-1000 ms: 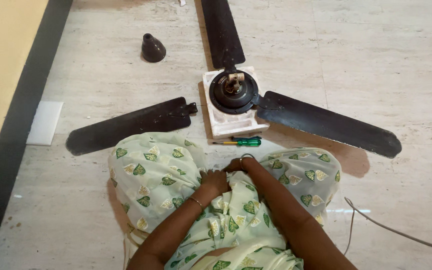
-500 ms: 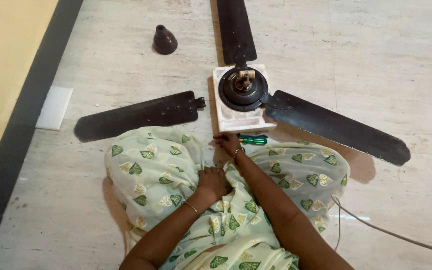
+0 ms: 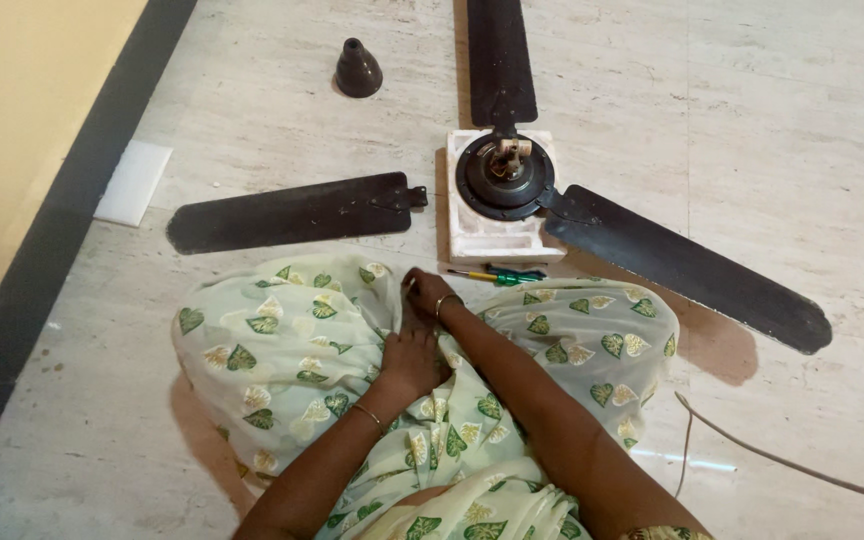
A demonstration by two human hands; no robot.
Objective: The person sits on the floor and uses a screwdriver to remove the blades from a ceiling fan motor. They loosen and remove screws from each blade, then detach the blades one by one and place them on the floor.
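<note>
Ceiling fan [image 3: 504, 178] lies on floor; detached blade [image 3: 292, 212] left of fan motor. Left hand [image 3: 412, 358] rests loosely curled on lap, below motor. Right hand [image 3: 427, 292] just beside green-handled screwdriver [image 3: 497, 275] under motor, fingers bent, grasping nothing visible.

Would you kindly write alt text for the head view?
A person sits on a stone floor, right hand beside a screwdriver, left hand on their lap. Ahead lies a black fan on white foam, with a detached blade and cone cap.
</note>
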